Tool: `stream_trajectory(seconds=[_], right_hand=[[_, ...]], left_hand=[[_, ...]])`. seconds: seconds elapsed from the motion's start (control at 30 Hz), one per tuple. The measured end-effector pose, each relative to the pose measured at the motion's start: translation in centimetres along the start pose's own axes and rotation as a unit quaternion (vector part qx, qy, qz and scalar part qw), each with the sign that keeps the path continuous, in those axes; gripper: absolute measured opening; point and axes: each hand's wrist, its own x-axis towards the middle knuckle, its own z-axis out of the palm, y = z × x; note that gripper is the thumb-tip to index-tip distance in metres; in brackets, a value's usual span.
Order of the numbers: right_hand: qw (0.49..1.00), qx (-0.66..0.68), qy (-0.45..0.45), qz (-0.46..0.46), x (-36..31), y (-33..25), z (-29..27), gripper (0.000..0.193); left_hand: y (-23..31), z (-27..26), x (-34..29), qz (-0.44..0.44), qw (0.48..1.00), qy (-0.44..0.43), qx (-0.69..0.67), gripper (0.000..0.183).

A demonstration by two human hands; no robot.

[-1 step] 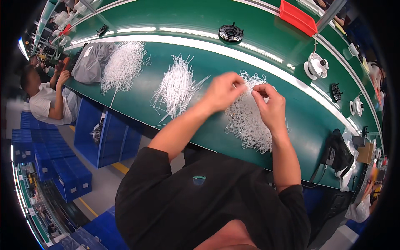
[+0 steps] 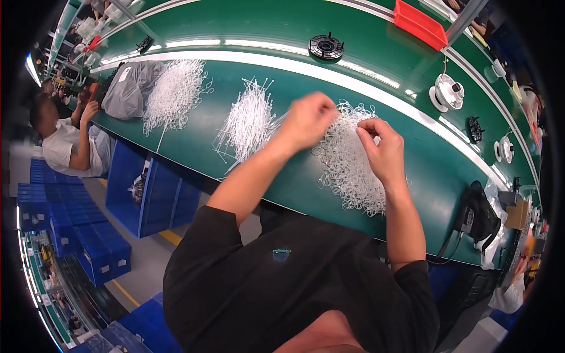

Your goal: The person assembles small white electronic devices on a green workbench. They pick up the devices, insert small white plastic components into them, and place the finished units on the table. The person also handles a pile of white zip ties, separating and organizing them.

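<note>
My right hand (image 2: 384,150) is closed in a pinch over a pile of looped white cable ties (image 2: 352,176). What its fingertips hold, if anything, is too small to make out. At the far left edge of that pile, my left hand (image 2: 307,122) is curled with its fingers drawn together, slightly blurred; I cannot make out anything in it. Left of this hand lies a pile of straight white cable ties (image 2: 247,120). Farther left is another heap of looped white ties (image 2: 173,97) on the green table (image 2: 203,141).
Beside the left heap rests a grey bag (image 2: 130,88). A black round part (image 2: 326,47), a red tray (image 2: 419,25) and a white spool-like part (image 2: 448,94) sit beyond the table. A black bag (image 2: 478,215) lies at right. Another person (image 2: 73,144) sits at left, near blue bins (image 2: 159,197).
My left hand has moved slightly left and away from the right hand, so the gap between them is wider. My right hand stays nearly still.
</note>
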Motion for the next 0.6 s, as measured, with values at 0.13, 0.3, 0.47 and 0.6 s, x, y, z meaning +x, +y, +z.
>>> stream_trajectory(seconds=[0.13, 0.3, 0.47, 0.6], right_hand=[[1.0, -0.018, 0.005, 0.001, 0.2, 0.0, -0.8, 0.012], [1.0, -0.008, 0.011, -0.017, -0.2, 0.7, -1.4, 0.012], [1.0, 0.001, 0.006, -0.004, -0.5, 0.8, -2.1, 0.012], [1.0, 0.005, 0.007, -0.019, -0.4, 0.3, -2.0, 0.014]], left_hand=[[-5.0, -6.5, 4.8, -0.11, 0.958, 0.049, 0.26, 0.019], [-9.0, -8.8, 6.4, -0.234, 0.884, -0.035, 0.404, 0.024], [-8.6, -8.4, 6.6, -0.229, 0.886, -0.061, 0.399, 0.024], [-8.6, -8.2, 6.0, -0.099, 0.932, 0.022, 0.347, 0.018]])
